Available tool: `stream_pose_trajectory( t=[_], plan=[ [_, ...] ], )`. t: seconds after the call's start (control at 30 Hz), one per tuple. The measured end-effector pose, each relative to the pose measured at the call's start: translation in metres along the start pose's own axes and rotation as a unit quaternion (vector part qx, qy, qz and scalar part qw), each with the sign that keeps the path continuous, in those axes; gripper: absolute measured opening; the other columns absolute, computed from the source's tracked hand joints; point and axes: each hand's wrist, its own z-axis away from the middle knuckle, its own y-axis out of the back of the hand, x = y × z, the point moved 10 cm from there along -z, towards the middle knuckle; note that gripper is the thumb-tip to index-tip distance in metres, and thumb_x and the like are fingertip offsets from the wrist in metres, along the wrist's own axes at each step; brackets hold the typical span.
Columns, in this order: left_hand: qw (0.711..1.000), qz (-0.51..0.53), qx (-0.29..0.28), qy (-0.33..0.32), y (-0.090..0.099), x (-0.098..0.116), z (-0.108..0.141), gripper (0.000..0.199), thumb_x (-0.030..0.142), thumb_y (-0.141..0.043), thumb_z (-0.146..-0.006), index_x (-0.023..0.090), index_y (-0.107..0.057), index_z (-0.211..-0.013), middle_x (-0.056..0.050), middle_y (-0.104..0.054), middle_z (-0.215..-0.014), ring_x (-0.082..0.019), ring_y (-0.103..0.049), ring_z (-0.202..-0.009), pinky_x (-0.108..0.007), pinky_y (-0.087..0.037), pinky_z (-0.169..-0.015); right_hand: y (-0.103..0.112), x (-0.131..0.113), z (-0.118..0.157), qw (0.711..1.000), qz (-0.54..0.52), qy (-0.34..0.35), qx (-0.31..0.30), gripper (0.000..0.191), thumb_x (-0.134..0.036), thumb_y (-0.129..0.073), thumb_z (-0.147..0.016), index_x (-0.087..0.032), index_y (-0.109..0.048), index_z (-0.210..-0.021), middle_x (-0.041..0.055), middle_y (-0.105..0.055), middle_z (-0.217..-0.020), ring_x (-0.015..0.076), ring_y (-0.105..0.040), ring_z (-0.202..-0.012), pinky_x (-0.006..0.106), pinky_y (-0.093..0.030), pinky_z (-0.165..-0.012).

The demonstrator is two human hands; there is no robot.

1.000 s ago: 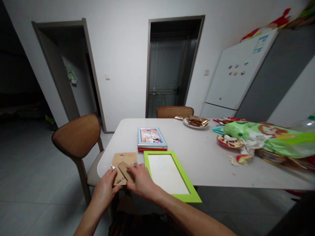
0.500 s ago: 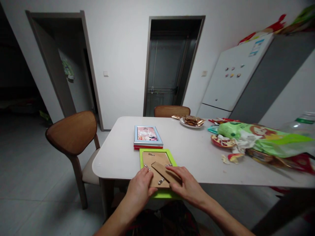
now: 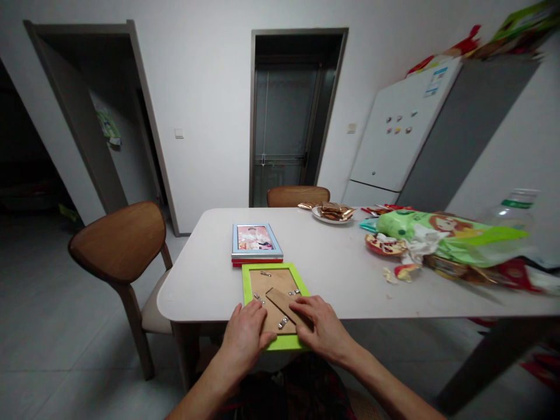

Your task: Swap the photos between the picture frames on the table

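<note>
A lime-green picture frame [image 3: 247, 284] lies face down at the table's near edge, its lower end jutting past the edge. Its brown backing board [image 3: 271, 281] sits within the green border, with small metal clips [image 3: 283, 322] around it and a stand leg [image 3: 280, 302] slanting across the middle. My left hand [image 3: 247, 329] grips the frame's lower left side, fingers bent over the border and thumb at the board's bottom edge. Curled over the right part of the board and the lower end of the leg is my right hand [image 3: 322, 326]; its fingertips press there.
Beyond the green frame lies a blue picture frame [image 3: 235, 242] on a red one [image 3: 258, 262]. A plate [image 3: 321, 218] of wrapped snacks stands farther back. Rightward are a green bag [image 3: 455, 233], fruit peel [image 3: 387, 245] and a clear jar [image 3: 511, 213]. A chair [image 3: 126, 242] stands left.
The backing board, raised near its lower end before, now lies flatter inside the green border. Both hands have stayed on the frame and board. The whole view has shifted slightly.
</note>
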Motion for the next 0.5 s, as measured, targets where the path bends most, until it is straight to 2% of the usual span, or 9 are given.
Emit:
stream_pose_trajectory(
  t=[0.2,0.33,0.5],
  plan=[
    [1.0,-0.001,-0.018,0.004,-0.004,-0.001,0.006,0.046,0.051,-0.043,-0.076,0.018,-0.051,-0.107,-0.011,-0.045,-0.126,-0.024,-0.034,-0.12,-0.047,-0.022,-0.099,0.001,-0.003,0.004,1.0,0.005,0.011,0.004,0.04,-0.018,-0.052,-0.061,-0.019,-0.061,-0.1,0.0071,-0.056,-0.105,0.0198,-0.046,-0.096,0.033,-0.034,-0.084],
    [1.0,-0.013,-0.023,-0.003,-0.007,0.0,0.009,0.061,0.054,-0.059,-0.062,0.018,-0.048,-0.11,-0.011,-0.04,-0.129,-0.025,-0.031,-0.122,-0.048,-0.02,-0.1,0.003,0.001,-0.004,1.0,0.005,0.011,0.001,0.03,-0.023,-0.047,-0.071,-0.019,-0.062,-0.097,0.007,-0.057,-0.102,0.0187,-0.047,-0.093,0.031,-0.035,-0.083],
    [1.0,-0.011,-0.027,-0.01,-0.009,-0.001,0.008,0.066,0.047,-0.068,-0.054,0.018,-0.049,-0.109,-0.01,-0.041,-0.129,-0.025,-0.031,-0.121,-0.043,-0.023,-0.1,0.006,0.032,-0.028,0.995,0.081,-0.058,0.028,0.03,-0.019,-0.04,-0.077,-0.017,-0.064,-0.095,0.0089,-0.057,-0.09,0.0178,-0.047,-0.086,0.027,-0.035,-0.077]
  ],
)
